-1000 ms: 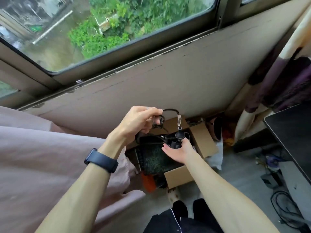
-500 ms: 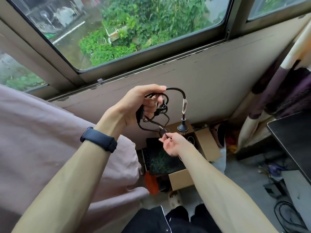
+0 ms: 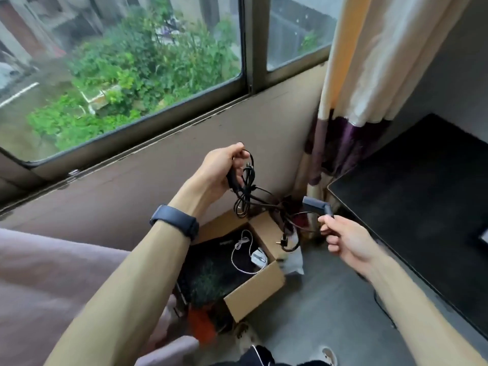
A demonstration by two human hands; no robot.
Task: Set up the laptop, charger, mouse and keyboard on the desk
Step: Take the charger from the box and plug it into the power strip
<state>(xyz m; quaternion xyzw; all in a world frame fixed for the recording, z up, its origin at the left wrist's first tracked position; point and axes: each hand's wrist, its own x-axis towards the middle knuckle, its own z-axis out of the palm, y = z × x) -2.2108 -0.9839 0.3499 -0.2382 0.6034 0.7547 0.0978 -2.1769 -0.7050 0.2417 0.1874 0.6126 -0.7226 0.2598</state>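
Observation:
My left hand [image 3: 224, 167] grips a tangled bundle of black charger cable [image 3: 245, 191] held up in front of the wall under the window. My right hand [image 3: 343, 240] pinches the cable just below a dark grey angled connector [image 3: 315, 204], pulled out to the right toward the desk. A loop with a plug [image 3: 284, 240] hangs down between my hands. Below them, an open cardboard box [image 3: 253, 297] on the floor holds a black flat item [image 3: 211, 265] and a white mouse [image 3: 258, 257] with its white cord.
The dark desk top [image 3: 422, 207] fills the right side, its corner close to my right hand. A cream and purple curtain [image 3: 353, 101] hangs in the corner. A pinkish bed cover [image 3: 47, 281] lies at left. Grey floor [image 3: 317, 299] stretches between box and desk.
The view has swung right toward the desk. My right hand has drawn the connector end of the cable out to the right, spreading the bundle, while my left hand still holds the coils.

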